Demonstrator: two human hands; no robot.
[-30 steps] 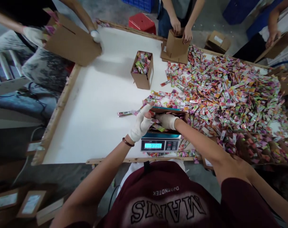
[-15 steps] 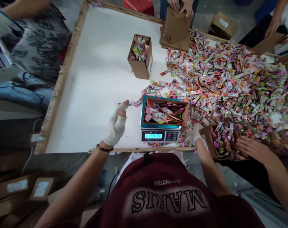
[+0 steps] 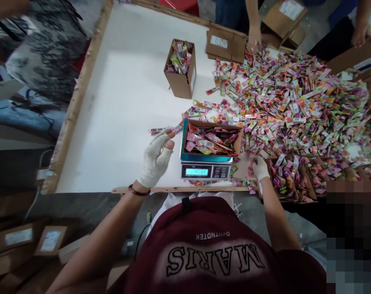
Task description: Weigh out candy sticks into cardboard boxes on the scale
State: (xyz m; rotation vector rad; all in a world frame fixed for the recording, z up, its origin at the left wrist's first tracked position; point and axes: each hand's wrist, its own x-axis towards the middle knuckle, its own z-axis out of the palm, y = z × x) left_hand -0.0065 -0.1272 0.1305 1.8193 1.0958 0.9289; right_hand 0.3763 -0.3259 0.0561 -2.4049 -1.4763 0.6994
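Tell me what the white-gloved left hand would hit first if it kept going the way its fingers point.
The left hand points up and slightly right, away from the person. Its fingertips would probably first meet the loose colourful sachets lying just beyond them on the white table, left of the open cardboard box; height above the table is unclear.

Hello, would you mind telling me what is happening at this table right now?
A person in white gloves stands at a digital scale that carries an open cardboard box full of colourful sachets. The left hand hovers open just left of the box. The right hand reaches into the big pile of sachets to the right of the scale; whether it grips any is unclear. A second filled box stands further back, and a co-worker's hand touches the pile's far edge.
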